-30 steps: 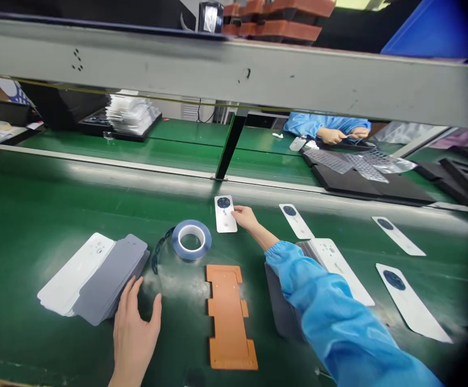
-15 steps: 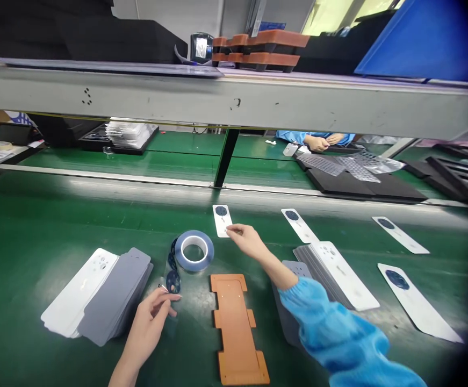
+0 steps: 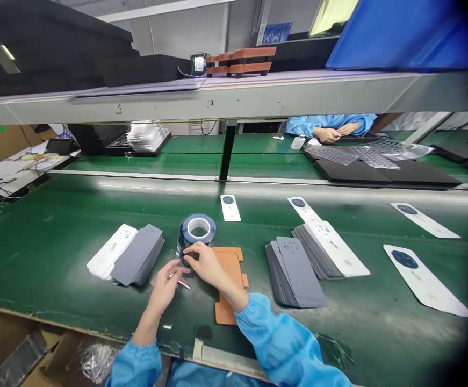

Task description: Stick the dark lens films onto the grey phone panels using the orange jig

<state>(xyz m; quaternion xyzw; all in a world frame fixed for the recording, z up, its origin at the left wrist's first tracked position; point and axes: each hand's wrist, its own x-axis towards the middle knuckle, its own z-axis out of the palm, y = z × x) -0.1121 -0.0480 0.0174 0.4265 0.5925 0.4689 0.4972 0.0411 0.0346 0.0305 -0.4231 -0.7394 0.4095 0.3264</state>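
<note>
In the head view, a roll of blue film tape (image 3: pixel 212 231) with a pale core lies on the green bench; its loose end, bearing dark round stickers, hangs toward me. My right hand (image 3: pixel 206 267) bends its thumb and forefinger at this strip, partly covering it. Close below, my left hand (image 3: pixel 165 286) has its fingers curled around a thin silvery tool (image 3: pixel 184 284), whose exact kind I cannot make out. Beneath my right wrist lies an orange fixture plate (image 3: pixel 228 312). Beyond the roll rests a white phone-shaped card (image 3: pixel 230 212) with a dark round sticker.
Left of my hands are stacks of white cards (image 3: pixel 110 252) and grey cards (image 3: pixel 137 258). More grey cards (image 3: pixel 298 274) and white-topped cards (image 3: pixel 342 250) stand right, with stickered cards (image 3: pixel 429 282) beyond. A shelf beam (image 3: pixel 234 105) crosses above. A co-worker's hands (image 3: pixel 334 133) show behind it.
My right hand has left the far white card and come back left to the tape strip, beside my left hand. The view has shifted, showing more of the bench's near edge.
</note>
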